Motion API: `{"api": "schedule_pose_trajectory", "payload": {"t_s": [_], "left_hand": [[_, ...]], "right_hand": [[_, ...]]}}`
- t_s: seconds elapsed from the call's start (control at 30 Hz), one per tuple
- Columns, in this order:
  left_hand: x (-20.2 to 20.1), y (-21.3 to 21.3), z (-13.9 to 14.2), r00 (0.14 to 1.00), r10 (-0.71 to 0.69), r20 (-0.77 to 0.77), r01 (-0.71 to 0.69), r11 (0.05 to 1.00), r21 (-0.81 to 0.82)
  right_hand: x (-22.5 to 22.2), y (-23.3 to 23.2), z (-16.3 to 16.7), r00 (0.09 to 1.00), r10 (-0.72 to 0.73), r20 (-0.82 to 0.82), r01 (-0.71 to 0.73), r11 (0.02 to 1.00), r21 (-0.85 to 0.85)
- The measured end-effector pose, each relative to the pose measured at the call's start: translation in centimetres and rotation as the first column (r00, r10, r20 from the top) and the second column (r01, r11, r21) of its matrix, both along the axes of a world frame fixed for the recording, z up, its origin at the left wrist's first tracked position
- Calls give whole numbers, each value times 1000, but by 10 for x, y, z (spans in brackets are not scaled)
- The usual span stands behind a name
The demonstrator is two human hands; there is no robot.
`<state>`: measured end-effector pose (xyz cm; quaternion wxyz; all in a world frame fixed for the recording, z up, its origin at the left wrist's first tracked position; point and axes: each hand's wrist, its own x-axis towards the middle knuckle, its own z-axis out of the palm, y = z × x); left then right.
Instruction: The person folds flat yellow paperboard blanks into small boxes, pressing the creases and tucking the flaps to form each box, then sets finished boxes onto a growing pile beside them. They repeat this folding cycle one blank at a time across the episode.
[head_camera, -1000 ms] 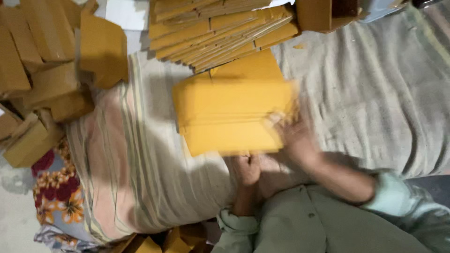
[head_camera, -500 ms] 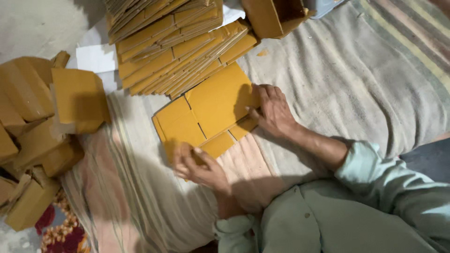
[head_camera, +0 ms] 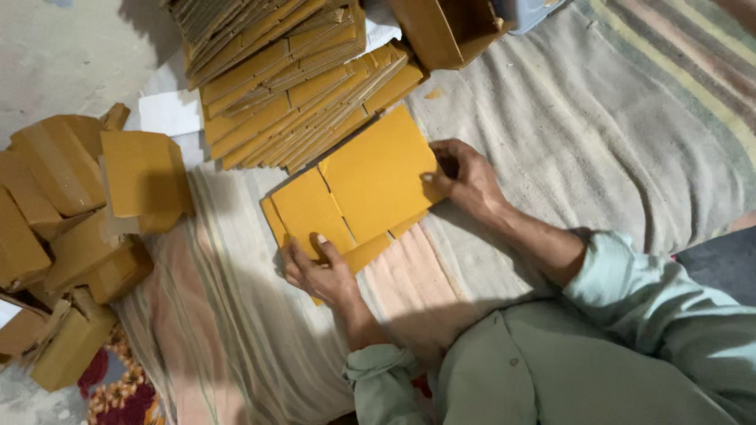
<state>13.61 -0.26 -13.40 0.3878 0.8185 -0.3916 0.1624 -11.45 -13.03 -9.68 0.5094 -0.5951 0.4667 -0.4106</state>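
In the head view, a flat yellow cardboard blank [head_camera: 354, 197] is lying on the striped cloth [head_camera: 551, 118], just beside the stack of flat blanks [head_camera: 291, 86] toward the cloth's far edge. The left hand [head_camera: 319, 271] is pressing on its near flap, fingers spread, grip not clenched. The right hand [head_camera: 465, 177] is pinching its right edge. The blank is looking light, stiff yet creasable; the edges and flaps are looking like the best holds. Folded boxes [head_camera: 71, 236] are piling up off the cloth's left edge.
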Motion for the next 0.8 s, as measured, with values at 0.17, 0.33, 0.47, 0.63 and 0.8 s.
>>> {"api": "schedule_pose_trajectory", "payload": {"t_s": [0.17, 0.33, 0.47, 0.63, 0.8], "left_hand": [[-11, 11, 5, 880, -315, -355, 154, 897, -414], [-29, 41, -2, 721, -418, -552, 51, 827, -560], [-60, 63, -15, 646, -403, -648, 2, 850, -527], [-109, 63, -21, 415, -515, -750, 102, 845, -524], [-109, 13, -3, 235, -633, -737, 234, 773, -590]], "right_hand": [[-24, 26, -3, 967, 12, 253, -6, 1000, -23], [-56, 47, 2, 954, 65, 291, -47, 997, -67], [-79, 64, 5, 913, 140, 384, -91, 985, -144], [-92, 74, 3, 954, 263, 140, -205, 921, -332], [-99, 87, 1, 940, 293, 174, -176, 855, -488]]}}
